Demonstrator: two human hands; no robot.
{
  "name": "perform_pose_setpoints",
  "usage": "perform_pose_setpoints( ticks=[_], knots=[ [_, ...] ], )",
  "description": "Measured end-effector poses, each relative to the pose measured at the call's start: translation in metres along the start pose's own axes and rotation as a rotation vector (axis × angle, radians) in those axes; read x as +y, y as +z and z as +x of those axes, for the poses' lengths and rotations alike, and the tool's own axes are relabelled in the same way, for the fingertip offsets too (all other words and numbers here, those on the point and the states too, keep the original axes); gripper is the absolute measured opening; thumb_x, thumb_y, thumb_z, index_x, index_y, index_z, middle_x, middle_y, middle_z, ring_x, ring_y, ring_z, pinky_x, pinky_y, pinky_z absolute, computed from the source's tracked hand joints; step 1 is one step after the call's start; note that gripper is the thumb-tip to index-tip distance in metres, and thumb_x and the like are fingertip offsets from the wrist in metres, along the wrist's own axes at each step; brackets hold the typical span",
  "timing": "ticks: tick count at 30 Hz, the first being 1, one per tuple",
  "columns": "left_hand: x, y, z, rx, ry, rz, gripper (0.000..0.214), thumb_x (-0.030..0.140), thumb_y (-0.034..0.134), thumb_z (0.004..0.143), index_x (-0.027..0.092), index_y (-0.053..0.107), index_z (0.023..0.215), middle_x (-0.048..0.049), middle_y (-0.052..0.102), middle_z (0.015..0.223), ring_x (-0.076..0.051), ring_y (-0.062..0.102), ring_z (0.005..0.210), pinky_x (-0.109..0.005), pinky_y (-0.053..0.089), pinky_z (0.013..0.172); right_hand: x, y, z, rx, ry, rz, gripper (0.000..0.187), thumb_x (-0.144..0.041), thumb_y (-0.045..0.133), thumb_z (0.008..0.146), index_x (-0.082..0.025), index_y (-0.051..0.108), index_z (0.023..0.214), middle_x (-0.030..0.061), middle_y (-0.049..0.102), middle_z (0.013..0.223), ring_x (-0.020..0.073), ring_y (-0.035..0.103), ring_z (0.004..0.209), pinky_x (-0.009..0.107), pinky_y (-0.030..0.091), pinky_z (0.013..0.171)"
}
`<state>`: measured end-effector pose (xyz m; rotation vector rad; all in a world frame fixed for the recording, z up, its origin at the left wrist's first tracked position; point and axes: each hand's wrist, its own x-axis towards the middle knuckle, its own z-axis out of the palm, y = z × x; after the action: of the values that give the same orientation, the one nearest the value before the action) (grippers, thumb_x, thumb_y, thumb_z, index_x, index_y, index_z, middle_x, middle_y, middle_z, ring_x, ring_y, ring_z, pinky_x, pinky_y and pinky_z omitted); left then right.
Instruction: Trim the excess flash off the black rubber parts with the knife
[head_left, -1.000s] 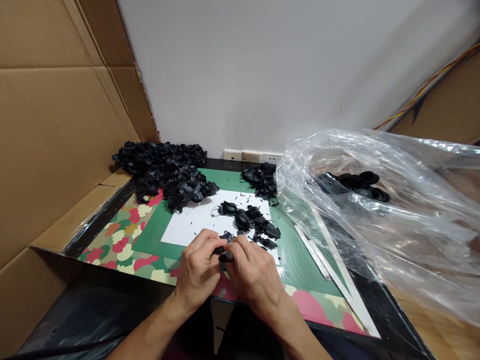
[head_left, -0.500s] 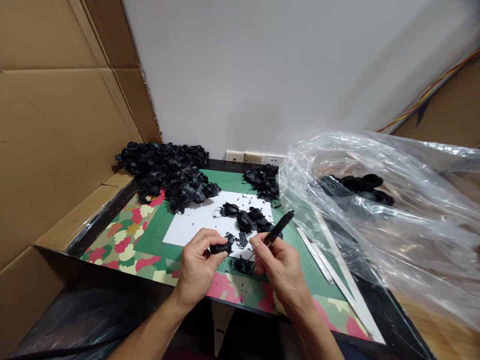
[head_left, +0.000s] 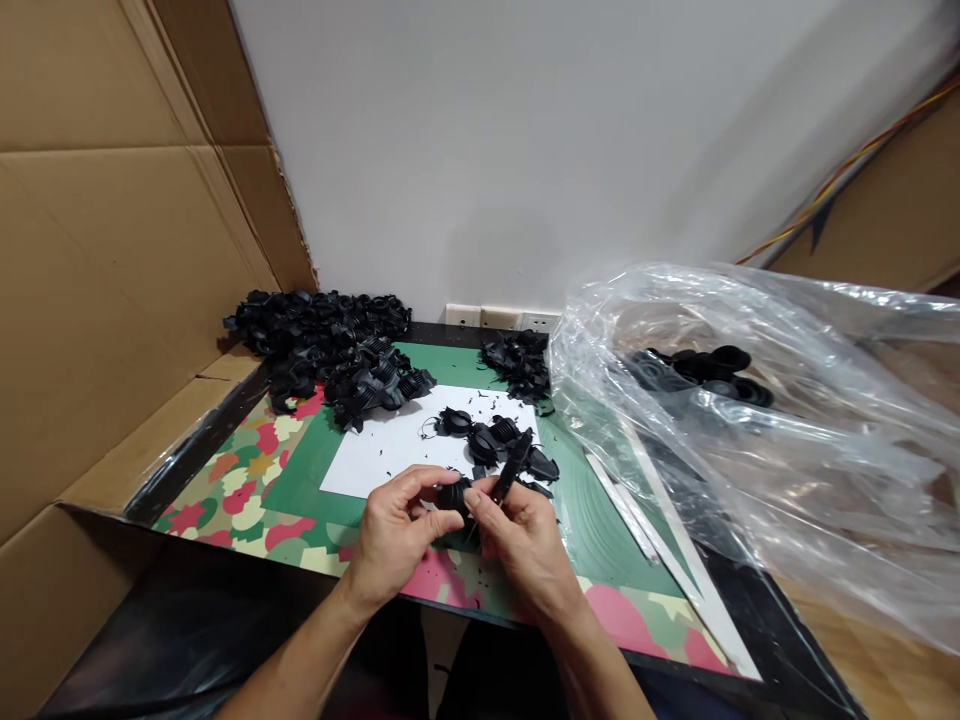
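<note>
Between the thumb and fingers of my left hand [head_left: 401, 535] is a small ribbed black rubber part [head_left: 452, 495]. My right hand [head_left: 521, 540] is closed around a black-handled craft knife [head_left: 514, 465], whose handle points up and away from me. The knife's thin tip is near the rubber part, though my fingers partly hide where the two meet. Just beyond my hands, several more black rubber parts [head_left: 487, 440] with ragged edges lie on a white sheet of paper [head_left: 352, 462], among small black scraps.
A large heap of black rubber parts [head_left: 322, 335] lies at the back left, beside a cardboard wall [head_left: 135, 230]. Black trimmings [head_left: 519, 362] are piled at the back. On the right, a clear plastic bag [head_left: 795, 440] holds black parts, near white strips [head_left: 675, 560] on the green mat [head_left: 592, 520].
My right hand has moved left with the knife, bringing it up to the rubber part in my left hand. The camera view has shifted slightly.
</note>
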<state>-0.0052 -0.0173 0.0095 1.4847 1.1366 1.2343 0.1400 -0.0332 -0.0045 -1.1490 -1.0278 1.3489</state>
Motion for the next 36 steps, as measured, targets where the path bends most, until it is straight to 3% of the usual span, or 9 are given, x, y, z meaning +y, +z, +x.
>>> perform_pose_setpoints(
  ticks=[7, 11, 14, 18, 22, 28, 36],
  knots=[
    [-0.007, 0.004, -0.002, 0.035, -0.040, -0.082, 0.016, 0.016, 0.072, 0.066, 0.017, 0.072, 0.082, 0.0016, 0.061, 0.063, -0.007, 0.044, 0.045, -0.018, 0.039, 0.042, 0.008, 0.001, -0.001, 0.044, 0.055, 0.099, 0.042, -0.055, 0.071, 0.069, -0.015, 0.060, 0.069, -0.0077, 0.042, 0.041, 0.0066, 0.036, 0.035, 0.019, 0.029, 0.037],
    [-0.008, 0.005, 0.000, 0.070, 0.052, -0.092, 0.010, 0.013, 0.071, 0.064, 0.016, 0.069, 0.074, -0.0024, 0.062, 0.075, -0.014, 0.058, 0.069, -0.023, 0.049, 0.061, 0.008, 0.002, -0.001, 0.021, 0.086, 0.125, 0.043, -0.057, 0.072, 0.067, -0.016, 0.059, 0.067, -0.0084, 0.042, 0.040, 0.0063, 0.036, 0.034, 0.019, 0.031, 0.036],
    [-0.007, 0.005, 0.001, 0.049, 0.093, -0.084, 0.009, 0.012, 0.070, 0.065, 0.017, 0.067, 0.071, -0.0031, 0.060, 0.076, -0.016, 0.058, 0.075, -0.024, 0.048, 0.064, 0.009, 0.001, -0.002, 0.006, 0.084, 0.114, 0.042, -0.056, 0.072, 0.069, -0.015, 0.061, 0.068, -0.0077, 0.045, 0.039, 0.0077, 0.041, 0.034, 0.020, 0.035, 0.037],
    [-0.004, 0.004, 0.002, 0.012, 0.094, -0.030, 0.008, 0.013, 0.070, 0.066, 0.017, 0.067, 0.072, -0.0043, 0.060, 0.078, -0.017, 0.058, 0.076, -0.024, 0.046, 0.061, 0.011, -0.003, -0.003, 0.083, 0.048, 0.101, 0.040, -0.053, 0.075, 0.067, -0.015, 0.064, 0.070, -0.0034, 0.055, 0.045, 0.0119, 0.054, 0.043, 0.023, 0.043, 0.045],
    [-0.005, 0.002, 0.002, 0.033, 0.097, 0.034, 0.010, 0.011, 0.068, 0.066, 0.017, 0.067, 0.074, -0.0045, 0.060, 0.081, -0.017, 0.057, 0.076, -0.023, 0.045, 0.058, 0.007, -0.012, -0.003, 0.218, 0.019, 0.218, 0.042, -0.055, 0.077, 0.063, -0.017, 0.063, 0.070, -0.0044, 0.055, 0.048, 0.0133, 0.057, 0.047, 0.027, 0.051, 0.053],
    [-0.006, 0.002, 0.001, 0.034, 0.045, 0.015, 0.010, 0.012, 0.068, 0.064, 0.017, 0.068, 0.073, -0.0038, 0.059, 0.078, -0.015, 0.056, 0.070, -0.022, 0.043, 0.055, 0.000, -0.014, -0.007, 0.114, -0.039, 0.322, 0.036, -0.047, 0.078, 0.068, -0.018, 0.067, 0.088, 0.0024, 0.069, 0.062, 0.0178, 0.067, 0.060, 0.030, 0.056, 0.062],
    [-0.006, 0.003, 0.001, 0.029, 0.021, -0.052, 0.008, 0.014, 0.069, 0.064, 0.016, 0.067, 0.072, -0.0041, 0.059, 0.076, -0.016, 0.056, 0.070, -0.024, 0.045, 0.058, 0.011, 0.001, -0.009, 0.184, -0.179, 0.273, 0.022, -0.037, 0.076, 0.072, -0.019, 0.070, 0.082, 0.0017, 0.070, 0.066, 0.0166, 0.067, 0.056, 0.032, 0.058, 0.063]
  ],
)
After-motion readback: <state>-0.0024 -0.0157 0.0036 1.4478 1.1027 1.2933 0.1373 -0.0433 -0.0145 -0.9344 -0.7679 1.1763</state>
